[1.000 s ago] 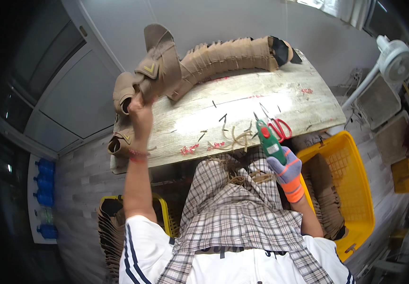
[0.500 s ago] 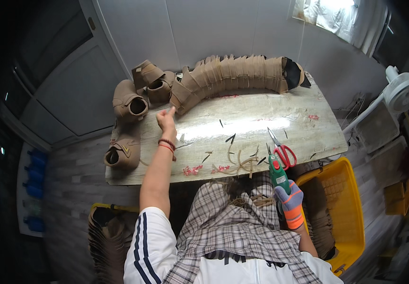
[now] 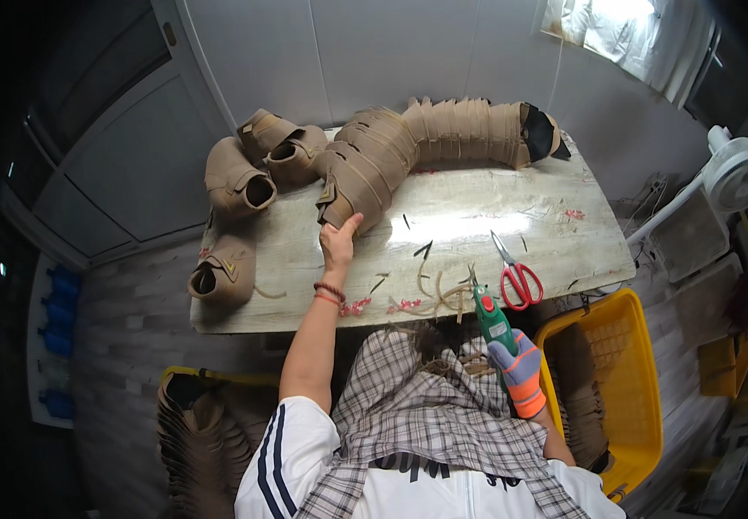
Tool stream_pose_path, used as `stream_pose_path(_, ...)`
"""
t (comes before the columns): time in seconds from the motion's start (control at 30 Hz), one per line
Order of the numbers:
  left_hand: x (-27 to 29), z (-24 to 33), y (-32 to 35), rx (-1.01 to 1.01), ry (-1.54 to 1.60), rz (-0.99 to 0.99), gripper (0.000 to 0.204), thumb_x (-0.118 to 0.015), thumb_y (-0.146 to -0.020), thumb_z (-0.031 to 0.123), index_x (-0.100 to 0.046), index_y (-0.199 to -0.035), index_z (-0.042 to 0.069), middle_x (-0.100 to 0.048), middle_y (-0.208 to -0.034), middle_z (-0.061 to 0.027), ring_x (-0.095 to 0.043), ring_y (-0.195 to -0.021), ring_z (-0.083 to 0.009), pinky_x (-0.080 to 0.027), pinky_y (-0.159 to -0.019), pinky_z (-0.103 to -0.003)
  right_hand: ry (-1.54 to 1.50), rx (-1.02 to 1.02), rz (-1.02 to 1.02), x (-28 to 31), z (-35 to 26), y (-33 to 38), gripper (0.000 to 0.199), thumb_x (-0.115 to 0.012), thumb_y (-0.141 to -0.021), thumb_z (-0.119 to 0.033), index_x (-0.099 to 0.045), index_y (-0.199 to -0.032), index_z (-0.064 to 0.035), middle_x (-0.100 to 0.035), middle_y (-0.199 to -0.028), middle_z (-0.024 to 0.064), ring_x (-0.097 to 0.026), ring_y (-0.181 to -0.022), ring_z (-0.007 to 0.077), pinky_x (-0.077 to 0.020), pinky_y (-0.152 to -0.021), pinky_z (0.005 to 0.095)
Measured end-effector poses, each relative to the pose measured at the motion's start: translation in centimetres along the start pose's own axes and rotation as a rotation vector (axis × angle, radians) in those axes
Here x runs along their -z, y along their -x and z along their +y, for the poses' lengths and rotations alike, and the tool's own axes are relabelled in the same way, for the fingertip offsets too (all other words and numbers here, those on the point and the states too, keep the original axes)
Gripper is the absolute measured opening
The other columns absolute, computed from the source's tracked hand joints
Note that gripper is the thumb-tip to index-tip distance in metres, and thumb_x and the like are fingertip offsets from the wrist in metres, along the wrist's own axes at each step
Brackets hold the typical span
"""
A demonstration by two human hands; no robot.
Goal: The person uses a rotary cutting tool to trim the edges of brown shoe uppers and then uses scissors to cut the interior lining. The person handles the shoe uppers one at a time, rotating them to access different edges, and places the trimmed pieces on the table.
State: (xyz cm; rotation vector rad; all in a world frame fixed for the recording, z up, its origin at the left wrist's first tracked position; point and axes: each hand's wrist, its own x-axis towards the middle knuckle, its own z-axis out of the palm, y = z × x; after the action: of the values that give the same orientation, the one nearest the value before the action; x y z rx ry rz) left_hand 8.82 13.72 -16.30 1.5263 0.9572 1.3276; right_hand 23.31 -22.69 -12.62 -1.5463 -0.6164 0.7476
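My left hand (image 3: 337, 246), bare, is closed on the near end of a nested row of tan shoe uppers (image 3: 369, 164), thumb on top. The end piece has a strap with a small yellowish mark. In a grey and orange glove, my right hand (image 3: 519, 372) grips a green handheld electric cutter (image 3: 492, 320) with a red button, its thin tip pointing at the table's near edge. Red-handled scissors (image 3: 521, 281) lie just beyond that tool. Left of my left hand, a single upper (image 3: 227, 275) stands by itself, with another upper (image 3: 240, 183) farther back.
The pale worktable (image 3: 452, 195) carries tan trimmings (image 3: 452, 297) and dark scraps near its front. A yellow crate (image 3: 633, 381) holding uppers is at my right; more stacked uppers (image 3: 201, 441) are at my lower left. A white fan (image 3: 735, 166) stands right.
My left hand has moved right and taken hold of the row's end, and the near part of the row has bent toward me. The electric cutter has shifted left, away from the scissors.
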Motion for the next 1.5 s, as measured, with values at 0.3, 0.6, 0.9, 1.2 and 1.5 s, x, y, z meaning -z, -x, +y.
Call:
stream_pose_path(0.3,6.0,6.2,11.3,0.203,0.689,-0.168,0.026,-0.064,-0.081,-0.009,-0.069,-0.106,-0.002,-0.07,-0.103,-0.0065,-0.065,-0.094,-0.0153,-0.052,-0.086,-0.031,0.194,0.112,-0.039,-1.6,-1.8,-0.6,0.039,-0.08,-0.077,-0.029,-0.066,-0.101,-0.0005,-0.067,-0.074,0.0049,-0.06,-0.065,0.0064,-0.0484,-0.058,0.0234)
stream_pose_path(0.6,4.6,8.5,15.3,0.057,0.705,-0.359,0.031,-0.072,-0.078,-0.006,-0.069,-0.107,0.004,-0.07,-0.104,-0.0058,-0.064,-0.096,-0.0146,-0.049,-0.082,-0.03,0.226,0.23,-0.047,-1.9,-3.9,1.0,0.047,-0.082,-0.075,-0.035,-0.066,-0.102,-0.0003,-0.07,-0.078,0.0088,-0.064,-0.067,0.0099,-0.0508,-0.061,0.0252)
stream_pose_path(0.9,1.5,10.5,17.4,-0.289,0.052,-0.425,0.021,-0.074,-0.079,-0.001,-0.066,-0.098,-0.003,-0.07,-0.094,-0.0088,-0.065,-0.084,-0.0177,-0.05,-0.075,-0.03,-0.016,0.121,-0.013,0.1,-5.4,1.7,0.036,-0.078,-0.081,-0.028,-0.065,-0.099,0.0006,-0.067,-0.073,0.0027,-0.058,-0.06,0.0041,-0.0464,-0.054,0.0208)
stream_pose_path(1.2,0.8,9.5,17.4,-0.738,-0.231,-0.516,0.032,-0.065,-0.078,-0.007,-0.064,-0.11,-0.003,-0.064,-0.11,-0.0175,-0.062,-0.103,-0.035,-0.05,-0.087,-0.04,-0.291,-0.003,-0.043,1.9,-6.3,1.4,0.03,-0.073,-0.086,-0.03,-0.063,-0.092,-0.0011,-0.06,-0.07,0.0014,-0.056,-0.056,0.0072,-0.0442,-0.05,0.0222)
stream_pose_path(1.5,1.4,11.3,17.8,-0.441,-0.021,-0.69,0.036,-0.064,-0.08,-0.01,-0.059,-0.116,-0.009,-0.062,-0.115,-0.0182,-0.061,-0.105,-0.0319,-0.05,-0.088,-0.04,-0.263,0.016,-0.042,3.2,-8.0,1.3,0.042,-0.068,-0.088,-0.04,-0.061,-0.098,0.0005,-0.059,-0.068,0.004,-0.055,-0.054,0.0114,-0.0434,-0.051,0.0248)
